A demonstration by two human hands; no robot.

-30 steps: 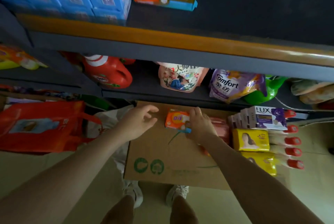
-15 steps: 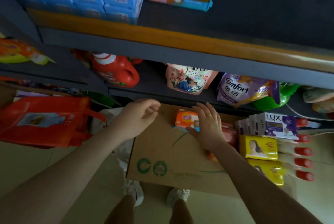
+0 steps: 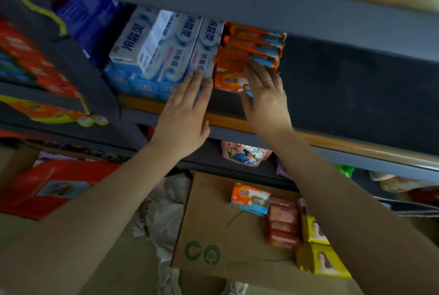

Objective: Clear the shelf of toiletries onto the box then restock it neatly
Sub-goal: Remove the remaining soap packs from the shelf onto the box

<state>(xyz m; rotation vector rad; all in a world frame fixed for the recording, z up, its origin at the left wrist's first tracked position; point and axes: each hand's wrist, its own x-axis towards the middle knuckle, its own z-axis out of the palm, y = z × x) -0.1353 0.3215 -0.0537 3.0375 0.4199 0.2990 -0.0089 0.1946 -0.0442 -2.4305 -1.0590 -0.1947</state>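
On the dark shelf [image 3: 356,95] stands a stack of orange soap packs [image 3: 251,42], right of several white toothpaste boxes [image 3: 166,45]. My right hand [image 3: 266,102] lies with straight fingers over the front orange pack [image 3: 229,80], thumb at its front corner. My left hand [image 3: 183,116] is flat and holds nothing; its fingertips reach the toothpaste boxes' lower end. Below, the cardboard box [image 3: 213,223] carries one orange soap pack [image 3: 249,197], pink soap bars [image 3: 282,221] and yellow soap boxes [image 3: 318,259].
Blue boxes [image 3: 133,83] sit under the toothpaste. The shelf's orange front edge [image 3: 356,145] runs below my wrists. A red bag [image 3: 47,187] and a white plastic bag [image 3: 164,211] lie left of the cardboard box. A lower shelf holds refill pouches [image 3: 244,154].
Both hands rose from the cardboard box to the shelf, leaving an orange soap pack on the box. The view tilted upward.
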